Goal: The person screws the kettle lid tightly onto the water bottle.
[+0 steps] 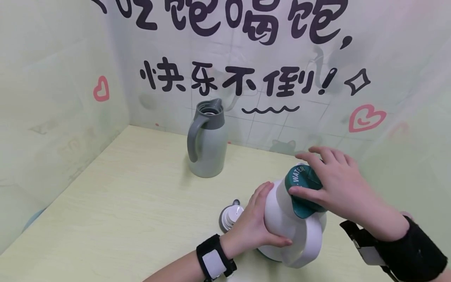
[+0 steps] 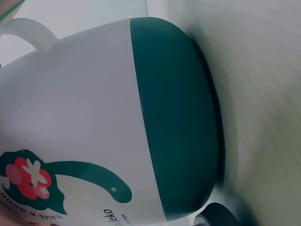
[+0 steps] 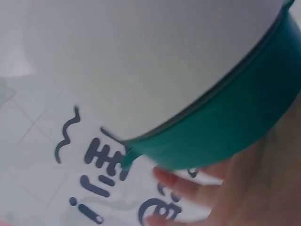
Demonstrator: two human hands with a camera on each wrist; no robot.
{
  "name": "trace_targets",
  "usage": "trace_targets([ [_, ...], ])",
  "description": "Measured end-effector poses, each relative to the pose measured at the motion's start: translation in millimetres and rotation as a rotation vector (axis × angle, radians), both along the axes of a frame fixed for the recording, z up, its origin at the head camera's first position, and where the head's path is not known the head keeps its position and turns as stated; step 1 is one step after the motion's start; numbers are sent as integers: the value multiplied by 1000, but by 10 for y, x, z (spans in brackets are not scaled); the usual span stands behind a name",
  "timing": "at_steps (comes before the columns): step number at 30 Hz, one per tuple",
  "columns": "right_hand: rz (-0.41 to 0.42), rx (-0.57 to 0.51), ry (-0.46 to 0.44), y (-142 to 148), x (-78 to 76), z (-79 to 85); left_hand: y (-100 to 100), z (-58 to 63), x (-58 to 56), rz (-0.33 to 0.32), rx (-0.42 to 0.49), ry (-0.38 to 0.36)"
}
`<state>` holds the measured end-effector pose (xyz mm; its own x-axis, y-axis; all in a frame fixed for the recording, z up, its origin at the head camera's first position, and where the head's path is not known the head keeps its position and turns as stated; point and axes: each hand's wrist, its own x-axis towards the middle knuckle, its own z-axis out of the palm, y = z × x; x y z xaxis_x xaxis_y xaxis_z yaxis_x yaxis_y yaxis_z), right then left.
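A white jug (image 1: 282, 211) with a teal lid (image 1: 304, 188), a white handle and a teal base (image 2: 178, 117) stands at the right of the table. My left hand (image 1: 251, 227) grips its body, fingers on the far side and thumb near the handle. Over the lid is my right hand (image 1: 338, 184), its thumb lying on the lid's near side and its fingers spread out past the far edge. In the right wrist view these fingers (image 3: 183, 188) extend beyond the lid's rim. A grey-and-white stopper (image 1: 230, 217) lies beside my left hand, partly hidden by it.
A grey-green thermos jug (image 1: 211, 150) with a dark grey handle stands at the back of the table (image 1: 116, 211), its mouth uncovered. Printed sheets with dark lettering (image 1: 239, 80) and pink hearts (image 1: 366, 119) enclose the back and sides.
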<state>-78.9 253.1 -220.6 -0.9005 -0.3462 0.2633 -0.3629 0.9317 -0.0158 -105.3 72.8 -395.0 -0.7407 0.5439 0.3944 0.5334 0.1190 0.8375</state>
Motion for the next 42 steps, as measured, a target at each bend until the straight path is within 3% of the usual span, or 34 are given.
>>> trace_targets([
  [4, 242, -54, -35, 127, -96, -1, -5, -1, 6, 4, -8, -1],
  [7, 354, -85, -97, 208, -141, 7, -8, 2, 11, 2, -10, -4],
  [11, 405, -112, -182, 271, -155, 30, -15, 7, 20, -5, -7, -14],
  [17, 453, -84, -215, 318, -145, 48, -13, 7, 32, -8, -11, -32],
  [26, 347, -98, -267, 319, -108, 29, -16, -2, 36, -7, -11, -29],
  [38, 224, -56, -141, 212, -14, -48, -12, -5, 32, 12, -18, 5],
  [42, 132, -48, -103, 158, 37, -90, -8, 0, 34, 7, -14, 1],
])
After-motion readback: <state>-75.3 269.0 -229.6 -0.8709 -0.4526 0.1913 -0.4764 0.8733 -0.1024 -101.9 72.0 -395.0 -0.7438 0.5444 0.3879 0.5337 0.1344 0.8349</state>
